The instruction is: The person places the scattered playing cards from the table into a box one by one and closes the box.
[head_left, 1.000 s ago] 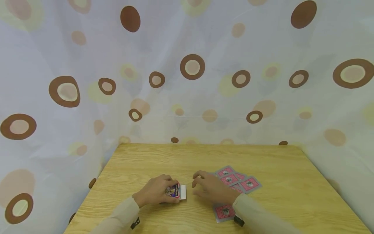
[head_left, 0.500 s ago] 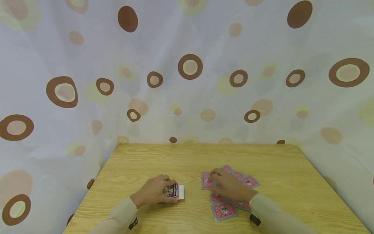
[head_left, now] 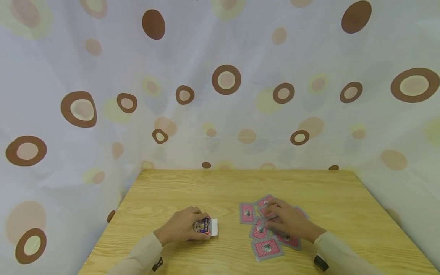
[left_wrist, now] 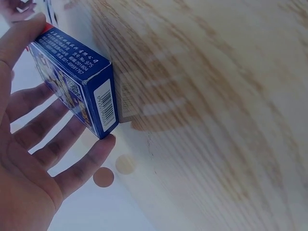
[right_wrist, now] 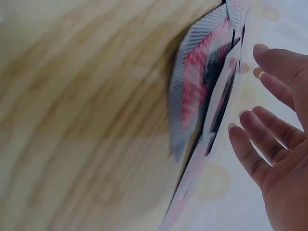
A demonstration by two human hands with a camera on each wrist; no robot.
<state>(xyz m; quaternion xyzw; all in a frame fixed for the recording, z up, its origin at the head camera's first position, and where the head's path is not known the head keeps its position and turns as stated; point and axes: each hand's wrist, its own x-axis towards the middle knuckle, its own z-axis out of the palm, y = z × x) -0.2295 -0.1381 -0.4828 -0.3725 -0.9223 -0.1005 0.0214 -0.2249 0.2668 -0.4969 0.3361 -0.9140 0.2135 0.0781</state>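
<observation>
My left hand (head_left: 179, 226) grips a small blue card box (head_left: 202, 225), its white flap (head_left: 214, 227) sticking out on the right. In the left wrist view the thumb lies along the printed side of this box (left_wrist: 72, 62), and the fingers are underneath it. Over the scattered playing cards (head_left: 267, 248), red-backed with grey borders, hovers my right hand (head_left: 292, 221), fingers bent loosely. The right wrist view has that hand (right_wrist: 279, 130) apart from the overlapping cards (right_wrist: 202, 82), nothing between thumb and fingers. It hides part of the spread in the head view.
A wooden table (head_left: 178, 187) lies under everything. Behind it and at both sides hangs a pale curtain (head_left: 192, 49) with brown ovals and rings. One card (head_left: 247, 213) lies at the left of the spread, nearest the box.
My right hand has moved rightward from beside the card box to over the cards, leaving the leftmost card in plain sight. My left hand has kept its hold on the box.
</observation>
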